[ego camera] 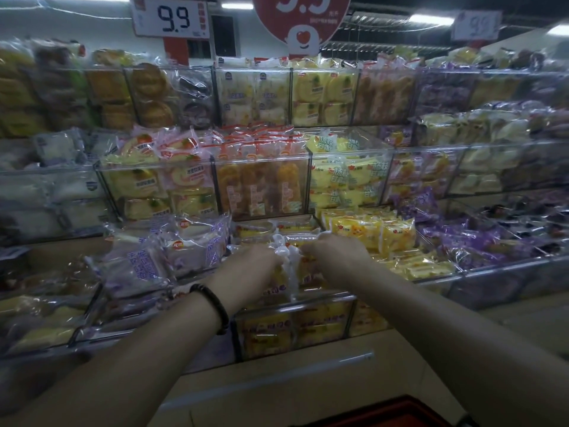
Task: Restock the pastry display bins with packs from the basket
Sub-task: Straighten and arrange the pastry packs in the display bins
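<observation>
Both my arms reach into the clear bin (295,303) in the middle of the lowest display row. My left hand (246,269), with a dark bead bracelet on its wrist, and my right hand (335,251) each grip an end of yellow pastry packs (292,269) that stand upright in that bin. The crinkled clear wrapper edges bunch between the two hands. More of the same yellow packs (295,331) fill the bin's front behind its clear wall. A red basket (391,411) shows its rim at the bottom edge of the view, and its contents are out of sight.
Three tiers of clear bins hold wrapped pastries. Purple-print packs (172,257) lie left of my hands, bright yellow packs (391,238) right, dark purple packs (480,241) further right. Price signs reading 9.9 (172,16) hang above. A pale ledge (277,371) runs below the bins.
</observation>
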Demonstrator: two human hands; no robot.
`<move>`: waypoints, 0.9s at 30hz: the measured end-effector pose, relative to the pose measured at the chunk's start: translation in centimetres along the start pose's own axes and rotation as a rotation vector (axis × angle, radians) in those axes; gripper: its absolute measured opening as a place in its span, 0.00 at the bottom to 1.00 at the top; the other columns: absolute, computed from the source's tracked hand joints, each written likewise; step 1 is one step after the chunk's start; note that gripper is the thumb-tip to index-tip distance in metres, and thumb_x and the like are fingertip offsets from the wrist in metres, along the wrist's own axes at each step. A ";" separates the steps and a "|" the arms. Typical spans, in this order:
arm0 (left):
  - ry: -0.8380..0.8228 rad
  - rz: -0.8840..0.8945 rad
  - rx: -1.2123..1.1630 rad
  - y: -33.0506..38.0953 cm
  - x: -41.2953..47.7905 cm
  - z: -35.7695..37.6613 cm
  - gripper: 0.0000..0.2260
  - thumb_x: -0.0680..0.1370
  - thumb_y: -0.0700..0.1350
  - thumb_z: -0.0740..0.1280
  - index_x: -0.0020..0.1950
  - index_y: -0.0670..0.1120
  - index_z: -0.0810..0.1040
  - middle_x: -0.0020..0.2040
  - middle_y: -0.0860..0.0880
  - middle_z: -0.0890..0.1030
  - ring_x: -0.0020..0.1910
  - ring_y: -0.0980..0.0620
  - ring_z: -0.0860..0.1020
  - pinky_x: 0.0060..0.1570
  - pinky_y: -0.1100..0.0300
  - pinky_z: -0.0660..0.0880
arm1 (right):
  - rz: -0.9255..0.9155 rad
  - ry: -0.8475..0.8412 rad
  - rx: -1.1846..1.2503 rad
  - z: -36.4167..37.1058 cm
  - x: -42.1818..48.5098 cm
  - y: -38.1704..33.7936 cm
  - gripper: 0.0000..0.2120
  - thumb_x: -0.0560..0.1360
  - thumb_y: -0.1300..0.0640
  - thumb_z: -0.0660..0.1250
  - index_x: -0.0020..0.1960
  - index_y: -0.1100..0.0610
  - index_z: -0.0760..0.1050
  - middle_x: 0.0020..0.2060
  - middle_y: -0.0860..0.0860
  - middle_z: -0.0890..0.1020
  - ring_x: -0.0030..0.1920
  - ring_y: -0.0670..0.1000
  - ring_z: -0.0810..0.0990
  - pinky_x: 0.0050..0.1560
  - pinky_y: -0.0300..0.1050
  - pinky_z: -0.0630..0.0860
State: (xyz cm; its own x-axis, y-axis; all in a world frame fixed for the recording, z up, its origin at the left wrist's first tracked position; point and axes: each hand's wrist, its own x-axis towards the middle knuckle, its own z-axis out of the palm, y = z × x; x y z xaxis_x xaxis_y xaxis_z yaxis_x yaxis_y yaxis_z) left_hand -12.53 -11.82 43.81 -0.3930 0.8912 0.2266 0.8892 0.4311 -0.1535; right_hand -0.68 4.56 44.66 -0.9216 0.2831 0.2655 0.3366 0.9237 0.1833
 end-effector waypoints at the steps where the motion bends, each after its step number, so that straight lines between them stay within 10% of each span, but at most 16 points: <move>1: -0.002 -0.012 0.004 0.0 0.2 0.2 0.14 0.78 0.39 0.71 0.60 0.55 0.82 0.54 0.50 0.80 0.55 0.46 0.81 0.52 0.50 0.80 | 0.033 0.005 -0.057 0.1 0.3 -0.5 0.18 0.79 0.52 0.72 0.67 0.45 0.76 0.64 0.54 0.79 0.65 0.58 0.78 0.61 0.57 0.77; 10: 0.066 -0.053 -0.051 0.2 0.8 1.2 0.23 0.80 0.38 0.71 0.71 0.48 0.66 0.57 0.44 0.81 0.52 0.43 0.81 0.39 0.52 0.73 | -0.007 0.114 -0.148 1.4 -0.5 -2.1 0.37 0.77 0.54 0.74 0.80 0.47 0.58 0.66 0.59 0.78 0.71 0.68 0.72 0.54 0.60 0.78; 20: 0.051 -0.057 -0.251 -0.1 -0.3 1.9 0.13 0.83 0.44 0.70 0.65 0.56 0.81 0.59 0.53 0.67 0.52 0.52 0.75 0.42 0.63 0.71 | -0.180 0.091 0.067 1.0 -1.1 -1.1 0.19 0.78 0.50 0.73 0.68 0.45 0.79 0.58 0.52 0.77 0.60 0.55 0.78 0.47 0.47 0.76; 27: -0.038 -0.120 -0.166 0.9 -0.9 0.5 0.19 0.84 0.45 0.67 0.70 0.65 0.74 0.69 0.49 0.71 0.72 0.40 0.64 0.69 0.43 0.69 | -0.140 0.064 0.219 1.2 -2.0 -0.4 0.28 0.78 0.58 0.73 0.75 0.46 0.71 0.63 0.50 0.79 0.61 0.55 0.80 0.53 0.49 0.80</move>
State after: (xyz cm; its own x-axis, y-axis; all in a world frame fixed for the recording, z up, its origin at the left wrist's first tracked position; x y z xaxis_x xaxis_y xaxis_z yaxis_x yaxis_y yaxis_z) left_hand -11.52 -12.19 42.98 -0.5038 0.8411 0.1969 0.8608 0.5078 0.0332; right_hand 0.78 3.95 42.93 -0.9396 0.1382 0.3130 0.1505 0.9885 0.0155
